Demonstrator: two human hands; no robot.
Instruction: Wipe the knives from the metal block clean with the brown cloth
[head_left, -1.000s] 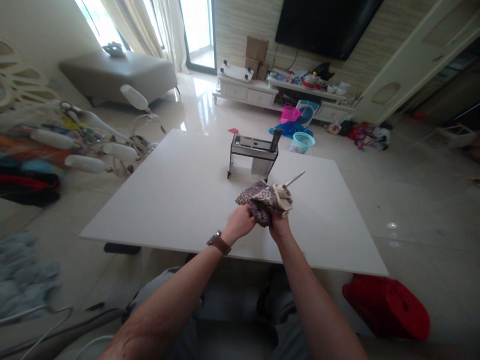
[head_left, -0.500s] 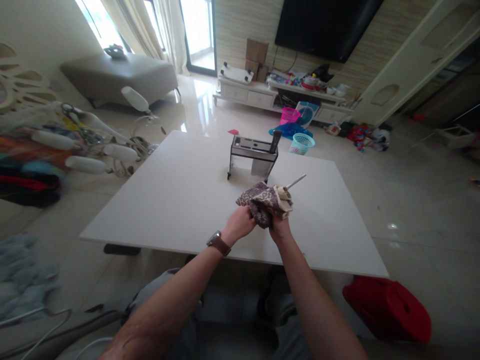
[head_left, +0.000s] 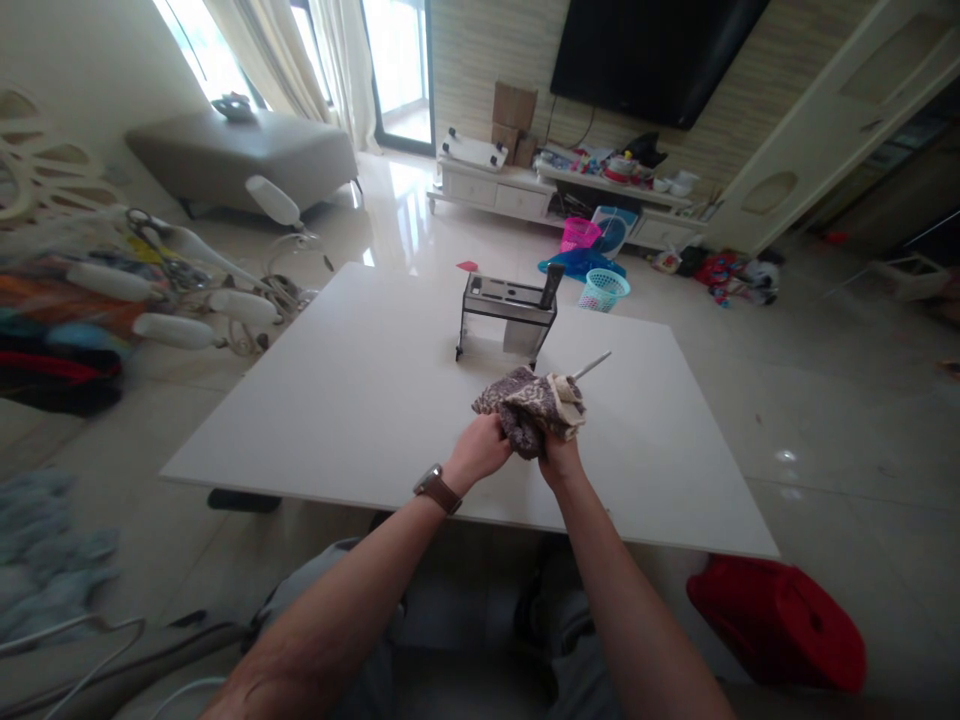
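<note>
A brown-and-cream patterned towel [head_left: 540, 400] is bunched over the near middle of the white table [head_left: 322, 400]. My left hand [head_left: 484, 445], below a wristwatch, is closed on the towel's left part. On its right side, my right hand [head_left: 561, 460] grips from beneath, its fingers mostly covered by cloth. A thin, light metal piece [head_left: 594, 364] sticks out of the towel toward the upper right; its other end is wrapped and its kind is hidden. Just beyond stands a metal knife rack [head_left: 504, 295], a dark-handled knife [head_left: 551, 287] upright in its right end.
A small red piece [head_left: 468, 266] shows at the table's far edge. Past it, a turquoise basket [head_left: 603, 290] and a pink basket [head_left: 579, 234] stand on the floor. White lamp shades [head_left: 176, 331] crowd the left side. A red seat [head_left: 776, 620] is at the lower right.
Almost nothing differs. The view has tilted slightly, while both hands keep the same hold on the towel.
</note>
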